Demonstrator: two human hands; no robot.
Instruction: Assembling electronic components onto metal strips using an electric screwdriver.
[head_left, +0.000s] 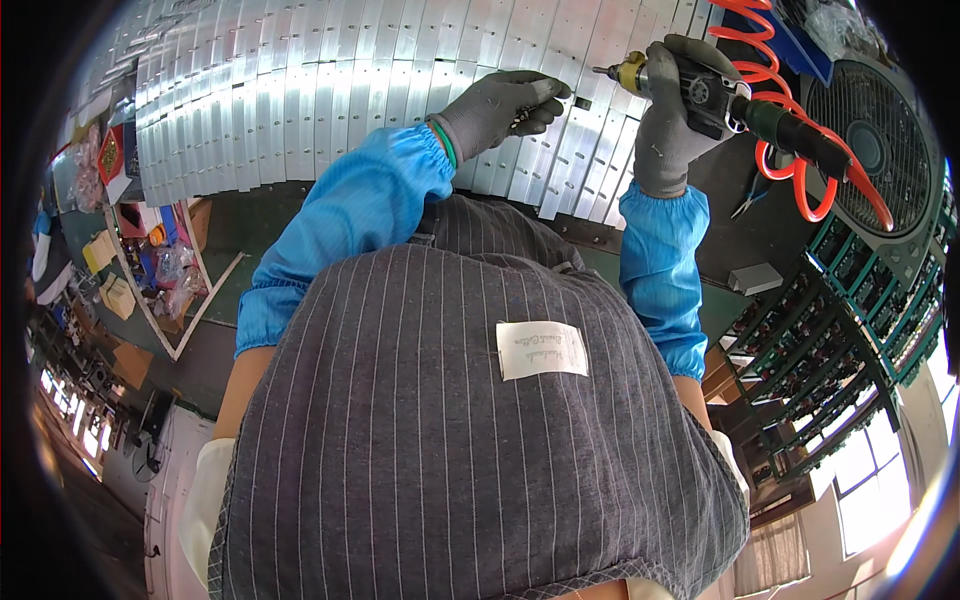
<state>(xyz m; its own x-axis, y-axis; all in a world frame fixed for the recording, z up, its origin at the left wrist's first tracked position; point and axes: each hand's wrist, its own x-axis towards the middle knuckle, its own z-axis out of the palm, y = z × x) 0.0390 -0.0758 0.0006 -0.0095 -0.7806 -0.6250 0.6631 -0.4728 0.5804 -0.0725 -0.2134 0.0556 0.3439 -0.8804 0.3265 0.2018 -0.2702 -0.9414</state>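
My right hand point(668, 120), in a grey glove, grips a pneumatic screwdriver point(700, 88) with a yellow nose, its bit pointing left over the metal strips. A coiled orange air hose point(790, 120) runs from the tool's rear. My left hand point(500, 105), also gloved in grey, rests on long silvery metal strips point(300, 110) laid side by side on the bench, its fingers pinched on something small and dark near the tool's tip. Both forearms wear blue sleeves. My striped grey apron fills the lower middle.
A round fan point(880, 150) stands at the right, with pliers point(748, 200) on the dark bench beside it. Green racks of parts point(850, 300) run down the right. A tray of small bags and boxes point(150, 260) sits at the left.
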